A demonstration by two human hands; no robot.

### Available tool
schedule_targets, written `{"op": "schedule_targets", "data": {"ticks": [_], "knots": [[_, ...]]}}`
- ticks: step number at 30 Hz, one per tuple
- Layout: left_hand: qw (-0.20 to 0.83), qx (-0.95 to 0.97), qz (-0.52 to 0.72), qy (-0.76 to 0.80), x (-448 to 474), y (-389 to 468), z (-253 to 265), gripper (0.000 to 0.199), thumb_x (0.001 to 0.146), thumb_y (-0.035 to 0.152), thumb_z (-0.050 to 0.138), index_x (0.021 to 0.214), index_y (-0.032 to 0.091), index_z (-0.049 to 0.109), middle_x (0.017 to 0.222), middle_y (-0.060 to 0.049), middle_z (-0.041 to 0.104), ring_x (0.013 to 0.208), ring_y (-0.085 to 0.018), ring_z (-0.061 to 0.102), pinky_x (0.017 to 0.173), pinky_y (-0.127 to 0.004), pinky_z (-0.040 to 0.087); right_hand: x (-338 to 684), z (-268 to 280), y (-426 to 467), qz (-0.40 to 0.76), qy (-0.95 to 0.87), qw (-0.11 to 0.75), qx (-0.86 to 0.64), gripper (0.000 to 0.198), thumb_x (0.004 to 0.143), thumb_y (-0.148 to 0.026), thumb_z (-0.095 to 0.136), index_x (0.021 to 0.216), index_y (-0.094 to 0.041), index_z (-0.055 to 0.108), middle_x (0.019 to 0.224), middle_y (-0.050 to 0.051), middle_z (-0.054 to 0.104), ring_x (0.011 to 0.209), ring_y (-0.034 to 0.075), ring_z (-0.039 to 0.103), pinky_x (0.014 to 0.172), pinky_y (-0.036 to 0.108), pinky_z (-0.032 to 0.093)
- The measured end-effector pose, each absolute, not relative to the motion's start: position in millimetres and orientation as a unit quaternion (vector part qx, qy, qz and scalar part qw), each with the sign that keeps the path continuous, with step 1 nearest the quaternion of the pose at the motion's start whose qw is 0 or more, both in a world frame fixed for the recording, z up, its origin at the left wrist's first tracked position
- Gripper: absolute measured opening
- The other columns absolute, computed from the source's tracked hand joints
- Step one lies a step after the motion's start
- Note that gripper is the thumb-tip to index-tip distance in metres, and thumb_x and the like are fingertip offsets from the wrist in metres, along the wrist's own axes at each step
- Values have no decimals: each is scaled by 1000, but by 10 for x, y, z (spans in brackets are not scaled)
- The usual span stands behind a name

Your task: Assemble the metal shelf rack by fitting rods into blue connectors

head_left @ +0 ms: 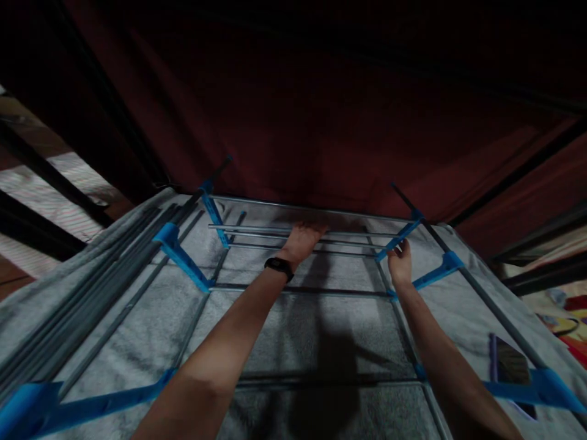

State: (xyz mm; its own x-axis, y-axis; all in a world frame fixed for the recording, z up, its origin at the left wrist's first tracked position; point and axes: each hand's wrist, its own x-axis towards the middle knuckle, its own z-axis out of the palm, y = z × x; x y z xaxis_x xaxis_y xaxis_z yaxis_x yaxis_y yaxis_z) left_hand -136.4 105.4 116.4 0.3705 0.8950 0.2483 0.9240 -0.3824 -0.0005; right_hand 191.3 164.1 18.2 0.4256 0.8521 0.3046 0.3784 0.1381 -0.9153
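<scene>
- The left hand [306,238] is palm down near the middle of the upper rod [257,229], its fingers bent over the metal and closed on it, the tips partly hidden
- The right hand [400,263] is raised at the far right blue connector [408,231], thumb and fingers partly curled near the right end of the upper rod; I cannot tell whether they pinch the rod, the connector or neither
- The upper rod lies crosswise toward the far end of a frame of grey rods and blue connectors, its left end sticking out just past the far left blue connector [214,215]
- Two thinner-looking rods [348,252] run across just below it, between the two far connectors
- Closer to the person, a crossbar [330,292] joins the middle left connector [186,260] and the middle right connector [438,270]
- The near left connector [105,400] and the near right connector [545,391] slant in at the bottom corners
- A black wristband [279,266] sits on the left wrist
- The whole frame rests on a grey blanket [284,342], with the person's shadow falling across its middle
- A bundle of grey rods [92,305] lies along the left edge of the blanket
- A phone [511,366] with a purple edge lies to the right, partly behind the near right connector
- Dark red cloth [298,134] hangs beyond the blanket
- A striped cloth [46,205] shows at the far left, behind black bars
</scene>
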Motion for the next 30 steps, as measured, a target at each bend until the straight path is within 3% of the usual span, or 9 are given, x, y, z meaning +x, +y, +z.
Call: {"op": "schedule_targets", "data": {"ticks": [3,10,18,24,30], "knots": [[85,-821,-116,-552,-1379,1060,1156,53,96,4,43,145,18,57,128,-14,70,117,-24,65,108,-43,42,1753,112,1455,193,-496,569,-627,79,73,-34,60,150,-20,47,148,18,52,124,29,60,105,47,51],[149,-782,-162,-583,-1544,977,1039,35,97,9,46,120,15,71,110,-14,73,107,-27,64,103,-44,43,1197,473,1053,80,-710,494,-496,51,88,-23,48,137,-23,61,142,13,57,136,27,53,112,51,47],[194,-717,-239,-626,-1891,826,931,23,97,18,51,104,15,73,111,-17,70,114,-34,59,107,-53,42,402,848,1036,16,-865,351,-359,55,93,-10,39,144,-19,58,145,13,59,138,24,52,118,47,43],[182,-685,-293,-642,-1948,791,886,25,93,25,62,113,15,72,129,-19,66,136,-39,48,120,-64,28,-108,877,1264,-6,-915,219,-339,50,100,-13,36,144,-16,59,138,14,65,129,26,58,115,47,44],[162,-597,-403,-674,-2055,657,760,47,92,16,57,138,21,60,150,-18,52,143,-38,42,121,-65,24,-278,919,1474,-27,-917,143,-372,49,102,-11,35,144,-19,60,138,13,64,129,25,57,111,40,45]]}}
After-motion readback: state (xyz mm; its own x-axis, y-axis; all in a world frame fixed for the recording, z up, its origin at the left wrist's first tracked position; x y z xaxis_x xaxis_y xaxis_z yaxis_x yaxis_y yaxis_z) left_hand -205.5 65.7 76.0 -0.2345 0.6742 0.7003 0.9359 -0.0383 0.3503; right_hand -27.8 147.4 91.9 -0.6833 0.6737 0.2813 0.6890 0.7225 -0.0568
